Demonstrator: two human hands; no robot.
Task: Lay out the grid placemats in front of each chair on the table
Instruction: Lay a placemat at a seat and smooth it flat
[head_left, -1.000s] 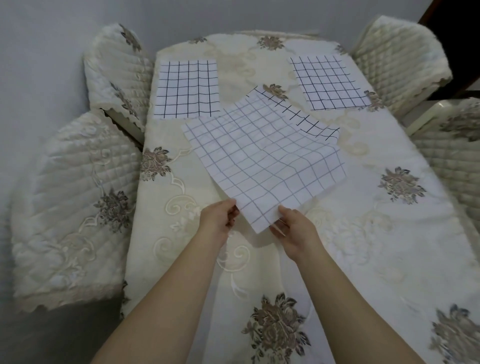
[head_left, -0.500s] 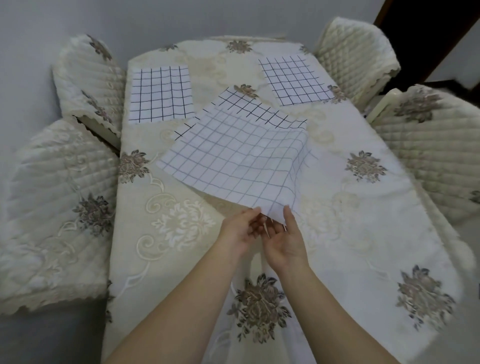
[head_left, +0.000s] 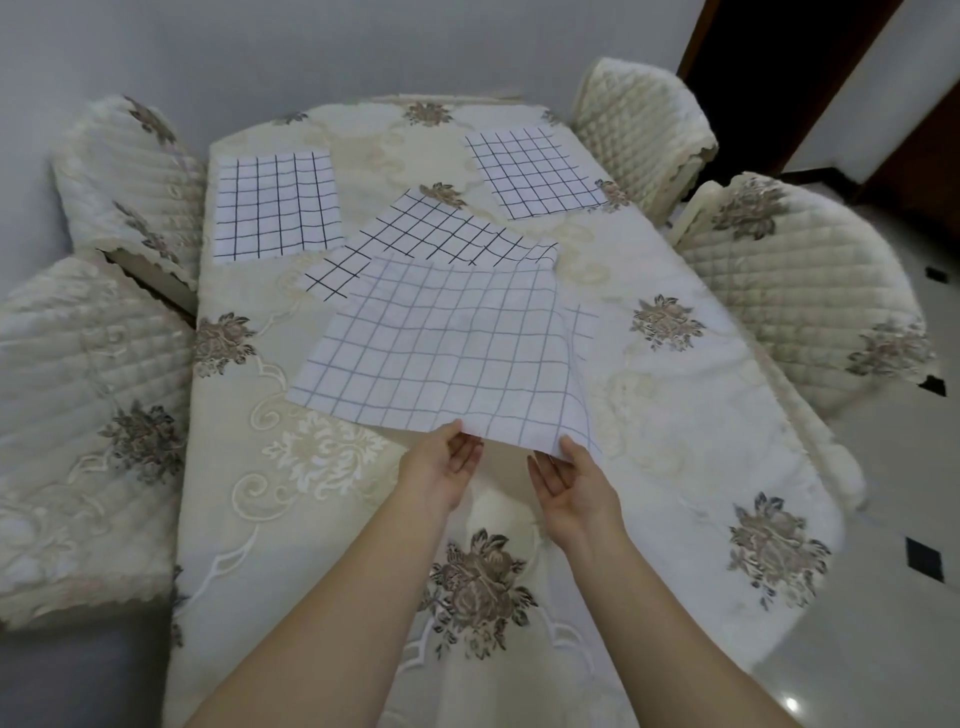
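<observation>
Head view, from the left: the near-left chair (head_left: 78, 415) has bare tabletop (head_left: 234, 467) in front of it, while the far-left chair (head_left: 130, 176) has the far-left placemat (head_left: 275, 205) lying flat and square to its edge, which I take as that seat done. Toward the middle, the middle placemat (head_left: 431, 234) lies skewed on the cloth, belonging to no seat, and I judge it is only parked there as stock to be dealt out. Above it, overlapping its near part, the lifted placemat (head_left: 441, 353) is held by its near edge, pale side up, with its far part resting on the mat below. I hold it by that edge so the sheet hangs open rather than folding and can be swung to a seat. My left hand (head_left: 441, 467) has a closed grip on that edge, thumb on top and fingers tucked beneath. My right hand (head_left: 576, 483) is at the near-right corner, thumb against the cloth and fingers loosely spread below; I cannot tell whether it pinches or only steadies. Further right, the far-right placemat (head_left: 535, 174) lies flat before the far-right chair (head_left: 639, 130), slightly turned to the edge. The near-right chair (head_left: 805, 291) faces bare cloth, so I reckon two seats are served and both near ones remain.
</observation>
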